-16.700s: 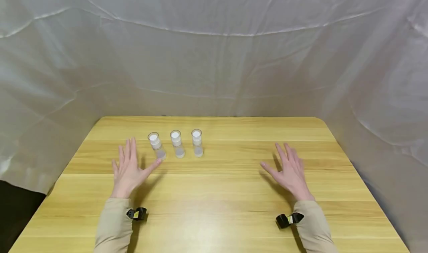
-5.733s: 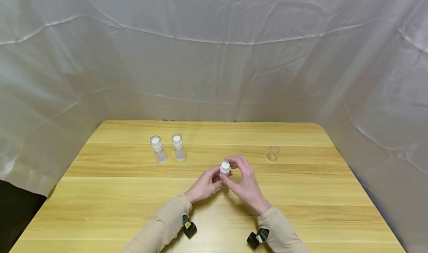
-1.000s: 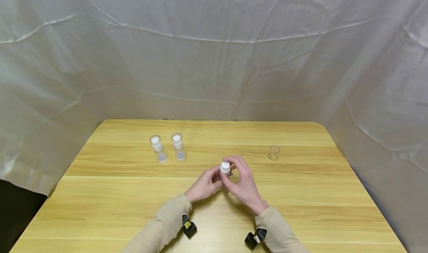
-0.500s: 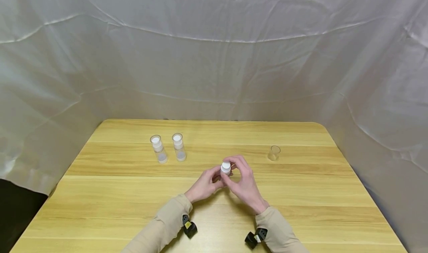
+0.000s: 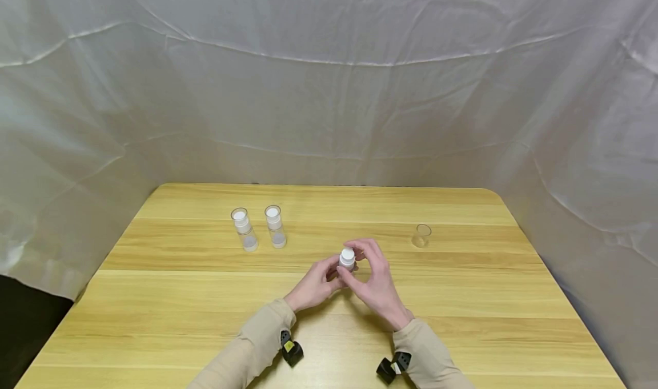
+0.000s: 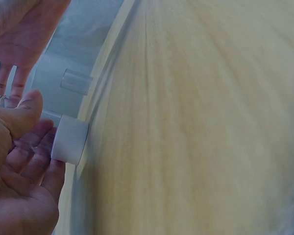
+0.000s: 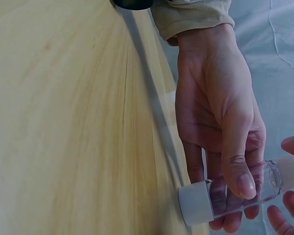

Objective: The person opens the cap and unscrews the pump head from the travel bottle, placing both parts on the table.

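In the head view both hands meet at mid-table around a small clear bottle with a white top (image 5: 346, 255) and white base. My left hand (image 5: 313, 286) grips its see-through body (image 7: 223, 198) from the left. The right wrist view shows the left thumb across that body, above the white base (image 7: 196, 203). My right hand (image 5: 375, 283) has thumb and fingers around the white top, coming from the right. That wrist's view catches only its fingertips (image 7: 279, 220) beside the top. In the left wrist view the base (image 6: 71, 139) points toward the table.
Two matching bottles stand upright at the left, one outer (image 5: 244, 229) and one inner (image 5: 275, 227), each under a clear cap. A loose clear cap (image 5: 421, 236) stands on the wooden table (image 5: 514, 297) at the right. Grey sheeting (image 5: 329, 103) surrounds the table.
Originally both hands were spread apart and three capped bottles stood in a row. The rightmost is now in my hands, its clear cap off to the right. Over the last second only slight right-hand finger shifts show.
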Action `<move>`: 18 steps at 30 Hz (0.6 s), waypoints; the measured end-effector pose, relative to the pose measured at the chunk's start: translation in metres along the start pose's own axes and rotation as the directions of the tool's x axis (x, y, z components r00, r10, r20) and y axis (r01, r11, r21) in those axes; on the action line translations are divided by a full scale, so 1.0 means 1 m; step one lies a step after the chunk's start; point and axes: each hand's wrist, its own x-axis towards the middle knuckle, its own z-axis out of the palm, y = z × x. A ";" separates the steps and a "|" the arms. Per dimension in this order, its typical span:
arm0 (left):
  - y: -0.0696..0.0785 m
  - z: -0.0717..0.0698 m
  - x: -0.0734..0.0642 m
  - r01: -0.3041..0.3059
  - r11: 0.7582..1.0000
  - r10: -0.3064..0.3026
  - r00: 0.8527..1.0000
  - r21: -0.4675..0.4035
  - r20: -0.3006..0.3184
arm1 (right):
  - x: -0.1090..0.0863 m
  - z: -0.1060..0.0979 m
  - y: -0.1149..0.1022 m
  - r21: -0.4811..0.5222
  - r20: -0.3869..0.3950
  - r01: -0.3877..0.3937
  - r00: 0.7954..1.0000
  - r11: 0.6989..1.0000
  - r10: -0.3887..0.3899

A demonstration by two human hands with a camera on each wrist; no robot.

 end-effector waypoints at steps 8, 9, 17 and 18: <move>0.000 0.000 0.001 0.016 1.000 -0.016 1.000 -0.003 0.000 | 0.001 0.001 -0.002 -0.003 -0.004 -0.022 1.000 1.000 0.022; 0.000 0.000 0.001 0.018 1.000 -0.018 1.000 -0.004 0.000 | 0.001 0.001 -0.002 -0.004 -0.004 -0.029 1.000 1.000 0.029; 0.000 0.000 0.001 0.007 1.000 -0.007 1.000 0.005 -0.003 | 0.000 0.003 0.000 -0.012 -0.003 -0.028 1.000 1.000 0.028; -0.001 0.000 0.001 0.004 1.000 -0.004 1.000 0.003 -0.002 | 0.000 0.003 0.000 -0.013 -0.001 -0.023 1.000 1.000 0.023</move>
